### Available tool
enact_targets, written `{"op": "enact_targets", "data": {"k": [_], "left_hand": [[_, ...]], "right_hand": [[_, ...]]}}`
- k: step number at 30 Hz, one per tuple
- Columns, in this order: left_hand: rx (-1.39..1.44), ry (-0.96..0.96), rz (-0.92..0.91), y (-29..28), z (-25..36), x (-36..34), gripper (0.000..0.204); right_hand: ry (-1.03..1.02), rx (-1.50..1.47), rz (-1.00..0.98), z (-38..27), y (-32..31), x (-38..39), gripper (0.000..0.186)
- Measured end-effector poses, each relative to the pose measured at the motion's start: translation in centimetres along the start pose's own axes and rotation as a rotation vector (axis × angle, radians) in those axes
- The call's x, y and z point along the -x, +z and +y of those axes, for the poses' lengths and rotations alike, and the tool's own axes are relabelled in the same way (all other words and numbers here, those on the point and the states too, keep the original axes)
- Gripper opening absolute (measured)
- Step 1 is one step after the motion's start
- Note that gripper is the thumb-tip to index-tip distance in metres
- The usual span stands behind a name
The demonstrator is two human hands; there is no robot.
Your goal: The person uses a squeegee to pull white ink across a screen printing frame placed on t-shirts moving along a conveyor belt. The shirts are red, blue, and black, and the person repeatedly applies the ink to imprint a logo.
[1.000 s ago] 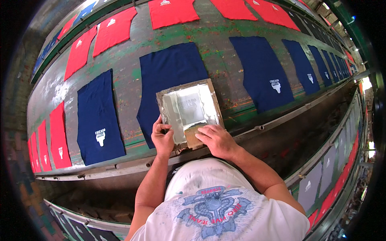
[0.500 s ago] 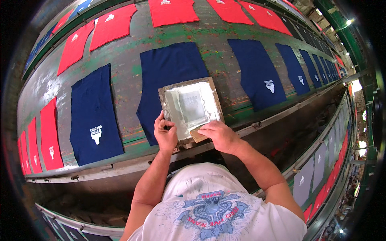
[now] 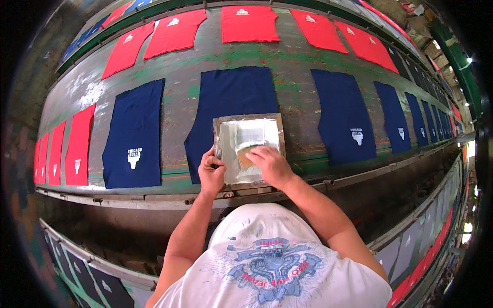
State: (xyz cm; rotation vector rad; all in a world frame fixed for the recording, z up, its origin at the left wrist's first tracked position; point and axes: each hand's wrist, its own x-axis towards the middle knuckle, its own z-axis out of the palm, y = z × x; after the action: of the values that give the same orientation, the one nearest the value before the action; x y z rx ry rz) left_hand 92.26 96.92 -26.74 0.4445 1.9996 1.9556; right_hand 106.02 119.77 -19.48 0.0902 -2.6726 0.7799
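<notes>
A wooden-rimmed screen printing frame [image 3: 248, 118] lies over the near part of a dark blue fabric piece [image 3: 239, 90]. White ink smears the inside edges of its mesh. My left hand [image 3: 211, 176] is closed on the frame's left side, fingers curled at the rim. Within the frame, my right hand [image 3: 273, 167] grips a small wooden squeegee [image 3: 246, 158] that rests on the mesh, around its middle. The squeegee's lower edge and part of the printed area are hidden. Fingers of my right hand are bunched over its top.
Blue pieces with white prints lie to the left [image 3: 131, 133] and right [image 3: 346, 118]. Red pieces [image 3: 249, 25] line the far side of the long paint-stained table [image 3: 179, 66]. A metal rail [image 3: 138, 199] edges the near side. Another table with grey pieces [image 3: 395, 262] stands at the lower right.
My right hand has moved the squeegee from the frame's near edge up onto the middle of the mesh. My left hand still holds the frame's left side. The whole view has shifted slightly.
</notes>
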Motion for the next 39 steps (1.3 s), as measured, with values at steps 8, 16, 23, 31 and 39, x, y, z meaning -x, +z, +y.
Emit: {"op": "enact_targets", "data": {"k": [8, 16, 23, 31, 39], "left_hand": [[-0.02, -0.011, 0.007, 0.0, 0.1, 0.0, 0.013], [-0.032, -0.033, 0.04, 0.2, 0.9, 0.4, 0.014], [-0.093, -0.045, 0.067, 0.3, 1.6, 0.4, 0.013], [-0.148, -0.032, 0.063, 0.1, 1.6, 0.3, 0.011], [-0.114, -0.012, 0.059, 0.1, 1.1, 0.5, 0.012]], "right_hand": [[0.054, 0.015, -0.058, 4.3, -1.4, -7.8, 0.042], [-0.091, 0.17, -0.157, 2.7, -0.4, -4.5, 0.04], [-0.135, 0.094, -0.249, -0.9, -1.1, 0.3, 0.036], [-0.287, 0.155, -0.297, -2.1, -2.3, 2.7, 0.042], [-0.102, -0.188, -0.091, 2.2, -3.8, -3.4, 0.041]]}}
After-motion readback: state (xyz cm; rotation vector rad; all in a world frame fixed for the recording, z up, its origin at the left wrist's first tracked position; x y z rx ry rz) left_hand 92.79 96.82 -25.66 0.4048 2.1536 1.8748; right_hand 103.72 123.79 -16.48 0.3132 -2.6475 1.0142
